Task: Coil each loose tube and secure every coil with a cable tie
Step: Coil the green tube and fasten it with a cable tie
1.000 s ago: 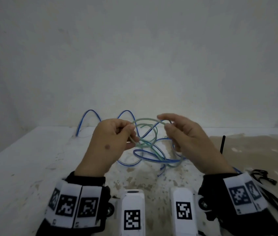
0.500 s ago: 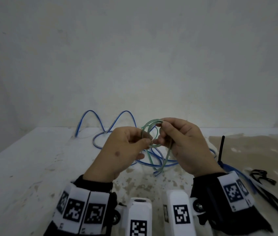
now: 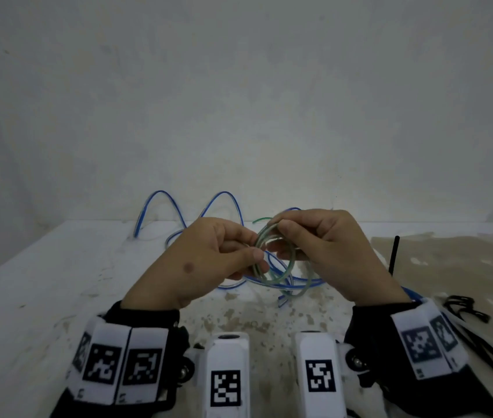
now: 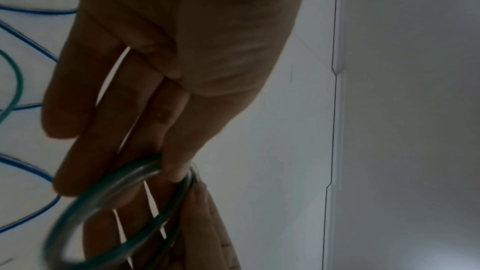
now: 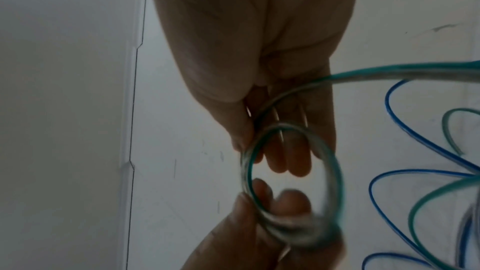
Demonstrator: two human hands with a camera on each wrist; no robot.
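A clear green-striped tube is wound into a small coil [image 3: 293,260] held up above the white table [image 3: 43,282]. My left hand [image 3: 254,247] pinches the coil's left side between thumb and fingers. At the top right, my right hand [image 3: 280,233] pinches it too. The left wrist view shows the coil [image 4: 122,182] under my left hand's [image 4: 171,171] thumb. In the right wrist view the coil [image 5: 335,176] hangs below my right hand [image 5: 262,153]. A loose green tail [image 3: 305,289] droops to the table. The blue tube [image 3: 224,193] lies uncoiled behind and under the hands.
Black cable ties [image 3: 477,336] lie at the table's right edge, and one black tie [image 3: 394,254] stands upright behind my right wrist. A brown stained patch [image 3: 450,260] covers the table's right part. A plain wall rises behind the table.
My hands came together from a wide loop and wound more green tube onto the coil. The loose green length on the table has shortened.
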